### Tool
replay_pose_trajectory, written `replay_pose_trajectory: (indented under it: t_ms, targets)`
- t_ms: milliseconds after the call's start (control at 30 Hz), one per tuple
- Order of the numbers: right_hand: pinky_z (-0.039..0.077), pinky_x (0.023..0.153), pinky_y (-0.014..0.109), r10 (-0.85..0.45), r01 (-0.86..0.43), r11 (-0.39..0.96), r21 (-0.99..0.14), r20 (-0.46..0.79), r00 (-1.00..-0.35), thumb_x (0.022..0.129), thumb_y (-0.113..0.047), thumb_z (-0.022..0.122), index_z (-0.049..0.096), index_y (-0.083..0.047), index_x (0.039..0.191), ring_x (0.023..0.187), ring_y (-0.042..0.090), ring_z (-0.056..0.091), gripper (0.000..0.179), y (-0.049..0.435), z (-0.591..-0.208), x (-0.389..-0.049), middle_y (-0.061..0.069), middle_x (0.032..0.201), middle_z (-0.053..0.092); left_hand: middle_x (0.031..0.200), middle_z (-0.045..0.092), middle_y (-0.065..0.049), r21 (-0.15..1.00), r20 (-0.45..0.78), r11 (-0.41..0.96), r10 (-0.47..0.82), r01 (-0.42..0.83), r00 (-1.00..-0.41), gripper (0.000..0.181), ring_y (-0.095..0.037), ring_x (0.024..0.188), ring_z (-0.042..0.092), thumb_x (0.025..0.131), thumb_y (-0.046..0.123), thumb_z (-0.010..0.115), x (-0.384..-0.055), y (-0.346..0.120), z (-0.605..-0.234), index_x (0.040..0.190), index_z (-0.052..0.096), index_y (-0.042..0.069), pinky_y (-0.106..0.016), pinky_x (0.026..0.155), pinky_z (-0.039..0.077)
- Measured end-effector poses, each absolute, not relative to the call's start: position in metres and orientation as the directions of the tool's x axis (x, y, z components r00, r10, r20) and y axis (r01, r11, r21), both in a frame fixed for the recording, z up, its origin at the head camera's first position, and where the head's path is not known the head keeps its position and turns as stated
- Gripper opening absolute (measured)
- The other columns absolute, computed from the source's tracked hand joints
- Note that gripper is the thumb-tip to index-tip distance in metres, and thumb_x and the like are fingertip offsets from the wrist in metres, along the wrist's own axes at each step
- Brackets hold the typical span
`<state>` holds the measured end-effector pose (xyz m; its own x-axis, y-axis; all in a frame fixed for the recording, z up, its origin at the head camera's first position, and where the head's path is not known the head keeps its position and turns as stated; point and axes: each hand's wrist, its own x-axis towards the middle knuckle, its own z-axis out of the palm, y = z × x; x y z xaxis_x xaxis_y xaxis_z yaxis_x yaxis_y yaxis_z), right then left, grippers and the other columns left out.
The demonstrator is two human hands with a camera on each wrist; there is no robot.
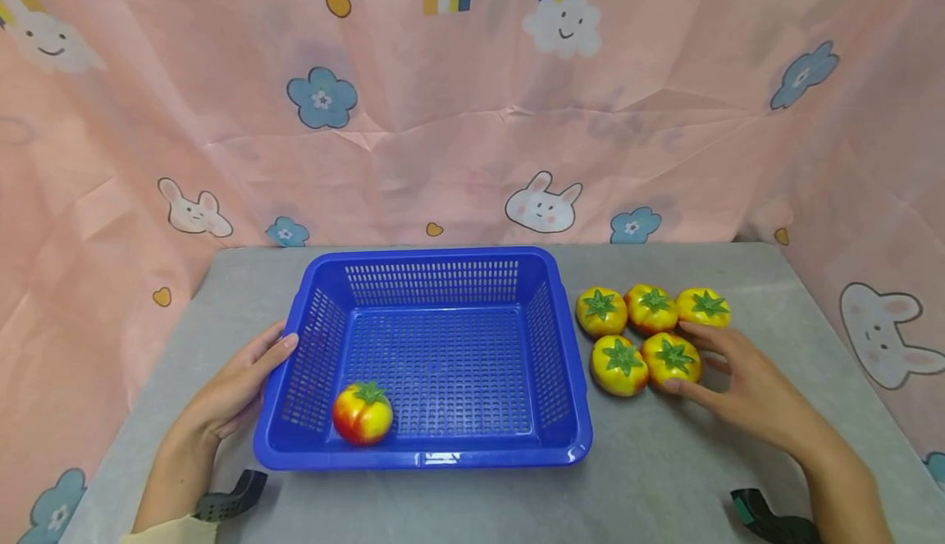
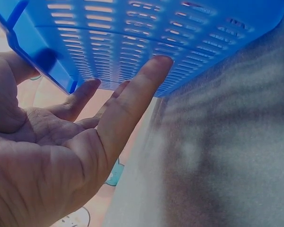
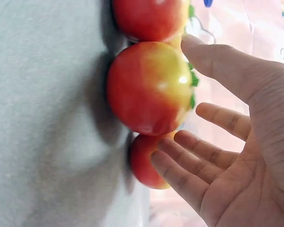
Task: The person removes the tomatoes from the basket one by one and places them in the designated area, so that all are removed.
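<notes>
A blue plastic basket (image 1: 443, 458) with slotted walls sits on the grey table. At its left side my left hand (image 1: 235, 380) holds it, thumb over the rim and fingers along the outer wall (image 2: 146, 40). One red-and-yellow toy tomato (image 1: 362, 414) with a green leafy top lies inside, in the front left corner. Right of the basket, several similar tomatoes stand in two rows. My right hand (image 1: 746, 380) is spread beside the front right tomato (image 1: 670, 359), thumb at its near side and fingers behind it. In the right wrist view a gap shows between palm and tomato (image 3: 149, 87).
The other tomatoes in the group are the front left one (image 1: 618, 366) and a back row of three, ending with the right one (image 1: 703, 308). A pink patterned cloth (image 1: 443, 101) hangs behind the table (image 1: 413, 507). Dark straps (image 1: 232, 496) sit at both wrists.
</notes>
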<state>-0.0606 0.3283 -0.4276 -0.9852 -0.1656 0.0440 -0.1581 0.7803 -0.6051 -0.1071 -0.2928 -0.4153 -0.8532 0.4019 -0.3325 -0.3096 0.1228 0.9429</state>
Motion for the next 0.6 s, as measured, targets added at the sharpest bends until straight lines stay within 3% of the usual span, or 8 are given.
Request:
replay_pose_trajectory:
  t_ms: [33,100,167,300,400,500,600]
  targets:
    - [0.058,0.093,0.014,-0.165,-0.159,0.782,-0.603,0.045,-0.985,0.088,-0.025,0.089,0.045,-0.003,0.156,0.128,0.046,0.055,0.084,0.328,-0.427,-0.06,0.029,0.151,0.049,0.131,0.067,0.0,0.942,-0.334,0.125,0.4,-0.311,-0.854,0.068,-0.022,0.114,0.075,0.116,0.036,0.037,-0.107,-0.293,-0.415,0.168,0.005,0.007,-0.048,0.094,0.065]
    - [0.045,0.089,-0.003,-0.164,-0.164,0.782,-0.601,0.056,-0.985,0.088,-0.023,0.088,0.046,-0.004,0.156,0.126,0.044,0.055,0.082,0.329,-0.425,-0.06,0.027,0.15,0.051,0.131,0.067,0.0,0.942,-0.336,0.129,0.396,-0.311,-0.854,0.068,-0.022,0.114,0.075,0.116,0.036,0.037,-0.107,-0.293,-0.416,0.168,0.005,0.007,-0.048,0.094,0.065]
    - [0.039,0.087,-0.008,-0.165,-0.173,0.782,-0.599,0.069,-0.984,0.089,-0.021,0.088,0.048,-0.004,0.154,0.125,0.043,0.054,0.079,0.329,-0.422,-0.059,0.027,0.148,0.052,0.13,0.067,-0.001,0.942,-0.336,0.13,0.395,-0.31,-0.855,0.067,-0.022,0.113,0.075,0.116,0.036,0.037,-0.107,-0.293,-0.415,0.167,0.007,0.007,-0.047,0.094,0.066]
    - [0.046,0.086,-0.004,-0.146,-0.162,0.779,-0.606,0.075,-0.986,0.093,-0.022,0.084,0.052,-0.005,0.151,0.126,0.038,0.055,0.068,0.328,-0.417,-0.059,0.025,0.147,0.053,0.131,0.067,-0.002,0.944,-0.33,0.135,0.394,-0.301,-0.858,0.066,-0.021,0.113,0.074,0.116,0.036,0.037,-0.107,-0.292,-0.413,0.167,0.008,0.006,-0.046,0.094,0.066]
    - [0.044,0.086,-0.006,-0.135,-0.171,0.764,-0.622,0.105,-0.985,0.094,-0.019,0.082,0.056,-0.005,0.147,0.128,0.009,0.055,0.061,0.326,-0.414,-0.058,0.024,0.146,0.055,0.131,0.066,-0.002,0.944,-0.331,0.145,0.388,-0.298,-0.86,0.068,-0.021,0.113,0.074,0.116,0.037,0.038,-0.107,-0.292,-0.412,0.168,0.007,0.006,-0.046,0.094,0.066]
    - [0.038,0.087,-0.009,-0.136,-0.199,0.741,-0.642,0.146,-0.98,0.094,-0.014,0.082,0.058,-0.005,0.145,0.122,-0.02,0.043,0.057,0.325,-0.412,-0.057,0.024,0.145,0.057,0.131,0.066,-0.002,0.941,-0.338,0.152,0.381,-0.302,-0.861,0.068,-0.021,0.113,0.075,0.116,0.037,0.038,-0.106,-0.292,-0.411,0.168,0.007,0.006,-0.047,0.094,0.066]
    - [0.037,0.089,-0.009,-0.145,-0.226,0.72,-0.656,0.177,-0.974,0.093,-0.011,0.081,0.06,-0.004,0.143,0.12,-0.027,0.039,0.055,0.321,-0.409,-0.056,0.023,0.142,0.059,0.13,0.067,-0.002,0.94,-0.34,0.149,0.382,-0.306,-0.859,0.068,-0.021,0.113,0.075,0.116,0.037,0.038,-0.106,-0.291,-0.411,0.167,0.007,0.005,-0.047,0.094,0.066]
